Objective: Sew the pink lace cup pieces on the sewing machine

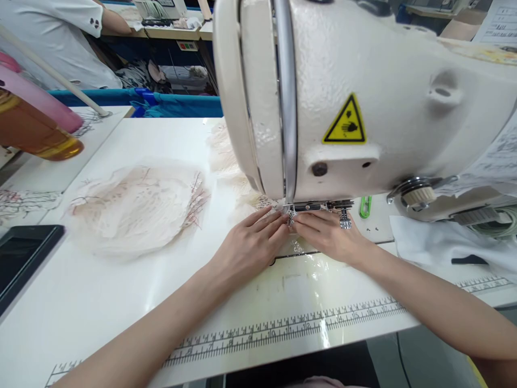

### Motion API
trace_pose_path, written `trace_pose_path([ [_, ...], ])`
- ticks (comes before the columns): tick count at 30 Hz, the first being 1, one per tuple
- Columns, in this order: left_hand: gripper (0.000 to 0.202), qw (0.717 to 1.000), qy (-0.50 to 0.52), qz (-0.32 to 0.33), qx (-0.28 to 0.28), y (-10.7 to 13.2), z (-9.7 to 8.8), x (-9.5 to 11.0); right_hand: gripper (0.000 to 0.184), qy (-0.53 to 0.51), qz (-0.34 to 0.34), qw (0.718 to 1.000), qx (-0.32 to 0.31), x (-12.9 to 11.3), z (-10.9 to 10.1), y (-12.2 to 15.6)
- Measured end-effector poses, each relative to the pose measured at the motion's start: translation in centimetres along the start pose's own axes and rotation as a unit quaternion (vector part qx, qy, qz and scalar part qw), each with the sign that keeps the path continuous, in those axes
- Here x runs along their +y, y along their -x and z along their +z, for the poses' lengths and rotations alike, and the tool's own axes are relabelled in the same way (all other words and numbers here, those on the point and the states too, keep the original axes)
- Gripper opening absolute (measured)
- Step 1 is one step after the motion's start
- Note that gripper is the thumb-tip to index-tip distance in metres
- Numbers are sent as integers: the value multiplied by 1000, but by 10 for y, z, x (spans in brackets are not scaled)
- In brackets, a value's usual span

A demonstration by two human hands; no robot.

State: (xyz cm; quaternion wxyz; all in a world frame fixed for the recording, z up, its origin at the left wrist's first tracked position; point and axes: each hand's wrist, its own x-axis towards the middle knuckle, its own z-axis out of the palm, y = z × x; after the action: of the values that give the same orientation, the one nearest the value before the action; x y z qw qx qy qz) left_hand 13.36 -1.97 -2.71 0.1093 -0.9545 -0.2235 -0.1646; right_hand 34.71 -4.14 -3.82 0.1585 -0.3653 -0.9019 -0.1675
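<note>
Left hand (258, 233) and right hand (333, 233) both lie nearly flat, palms down, fingers stretched out and close together, fingertips almost meeting under the head of a white sewing machine (363, 64). Fingertips press on a narrow bit of pale lace (291, 213) right by the metal foot; can't tell if either hand pinches it. More lace spreads out behind the left hand on the white table (194, 318). Left of that, well apart from the hands, a pale, roundish heap of sheer cloth (133, 213) with reddish threads at its edges. Phone (26, 256) at the far left edge, an amber bottle (36, 126) and a pink bottle (44, 97) above it, both tilted in view. Printed ruler (270, 335) runs along the near edge, partly under both forearms. Green clip (365, 207) just beyond the right hand, white cloth (436, 240) farther right. Yellow warning sticker (346, 121) on the machine. Top left, another person's white sleeve (78, 15), near a second table.
</note>
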Motion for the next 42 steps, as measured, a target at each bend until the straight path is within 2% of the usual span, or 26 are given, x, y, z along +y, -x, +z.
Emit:
trace_pose_path([
  [3,24,1000,0,-8,0,0,1,-2,30,-47,-18,999,-5,2,7,1],
  [7,23,1000,-11,-10,2,0,3,-4,28,-63,4,998,17,-3,13,2],
  [13,20,999,-14,-23,34,2,-5,-5,16,-84,24,995,42,-11,8,-1],
  [16,12,998,3,12,58,3,-8,-7,12,-98,23,993,54,-13,1,-1],
  [20,17,995,5,62,74,5,-8,-8,11,-107,-6,991,78,-14,-3,0],
  [24,20,993,-8,73,90,5,-8,-6,7,-125,-22,987,101,-14,-4,-3],
  [28,22,991,-19,83,101,4,-9,-6,12,-154,-44,978,133,-14,-6,-8],
  [34,26,987,-32,109,117,5,-10,-6,11,-185,-63,971,137,-14,-8,-8],
  [38,19,989,0,114,90,6,-11,-5,11,-196,-56,966,156,-15,-4,-5],
  [42,15,996,64,58,34,7,-7,-6,11,-192,-50,968,155,-17,3,-2],
])
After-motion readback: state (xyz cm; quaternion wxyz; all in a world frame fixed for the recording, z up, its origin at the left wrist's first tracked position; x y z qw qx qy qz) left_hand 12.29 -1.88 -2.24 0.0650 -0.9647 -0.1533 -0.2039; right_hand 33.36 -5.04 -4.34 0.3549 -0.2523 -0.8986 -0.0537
